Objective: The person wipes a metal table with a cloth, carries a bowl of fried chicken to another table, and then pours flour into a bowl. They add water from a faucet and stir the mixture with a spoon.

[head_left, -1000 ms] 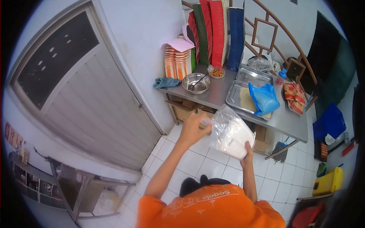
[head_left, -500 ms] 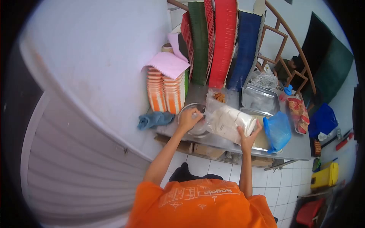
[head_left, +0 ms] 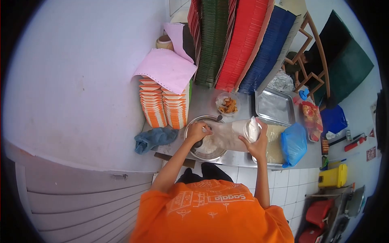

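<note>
Head view: plastic bag (head_left: 233, 134) of white powder, tilted, is held at both ends. Its mouth is pinched shut-fisted by the left hand (head_left: 197, 131) over a steel bowl (head_left: 194, 153). Its raised base is clasped by the right hand (head_left: 255, 143). Blue cloth (head_left: 155, 137) is laid left of the grip, blue sack (head_left: 294, 143) right of it.

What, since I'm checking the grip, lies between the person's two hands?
In the head view, a clear plastic bag of white powder spans from the left hand at the round steel bowl to the right hand.
</note>
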`<control>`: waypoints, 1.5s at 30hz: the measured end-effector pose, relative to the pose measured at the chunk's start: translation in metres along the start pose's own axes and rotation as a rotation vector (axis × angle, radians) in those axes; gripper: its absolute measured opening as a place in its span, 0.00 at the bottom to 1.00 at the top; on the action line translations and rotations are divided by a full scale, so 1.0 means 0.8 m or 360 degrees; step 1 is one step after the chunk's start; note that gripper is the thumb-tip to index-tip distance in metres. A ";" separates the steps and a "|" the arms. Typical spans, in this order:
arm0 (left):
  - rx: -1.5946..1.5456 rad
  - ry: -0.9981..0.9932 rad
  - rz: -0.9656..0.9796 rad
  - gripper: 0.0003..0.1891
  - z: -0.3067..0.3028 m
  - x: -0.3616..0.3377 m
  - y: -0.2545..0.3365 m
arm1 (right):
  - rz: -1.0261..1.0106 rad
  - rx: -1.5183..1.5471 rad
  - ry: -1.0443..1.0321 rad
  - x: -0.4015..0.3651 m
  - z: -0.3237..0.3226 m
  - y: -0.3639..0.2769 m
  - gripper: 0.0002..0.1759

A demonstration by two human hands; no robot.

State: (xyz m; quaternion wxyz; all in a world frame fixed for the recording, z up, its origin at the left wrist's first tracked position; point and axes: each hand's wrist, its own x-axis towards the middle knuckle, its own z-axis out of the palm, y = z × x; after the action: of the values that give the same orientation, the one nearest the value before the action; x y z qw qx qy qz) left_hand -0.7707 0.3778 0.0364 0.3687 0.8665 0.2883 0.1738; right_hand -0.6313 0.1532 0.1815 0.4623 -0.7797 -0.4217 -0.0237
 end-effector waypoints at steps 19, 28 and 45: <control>-0.0009 -0.0114 -0.0134 0.14 -0.016 0.018 -0.001 | 0.0000 -0.0027 -0.0177 0.047 0.004 -0.017 0.45; 0.0060 -0.0109 -0.0032 0.15 -0.022 0.016 0.005 | -0.0027 -0.0039 -0.0181 0.050 0.000 -0.019 0.45; -0.0089 -0.0132 0.0003 0.13 -0.031 0.027 0.020 | 0.0054 0.0057 0.0236 0.017 -0.020 0.051 0.46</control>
State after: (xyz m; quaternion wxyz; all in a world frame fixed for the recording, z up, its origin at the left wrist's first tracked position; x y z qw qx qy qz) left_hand -0.7609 0.3960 0.0670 0.4042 0.8626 0.2669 0.1461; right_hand -0.5896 0.1409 0.1681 0.5066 -0.7744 -0.3733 -0.0659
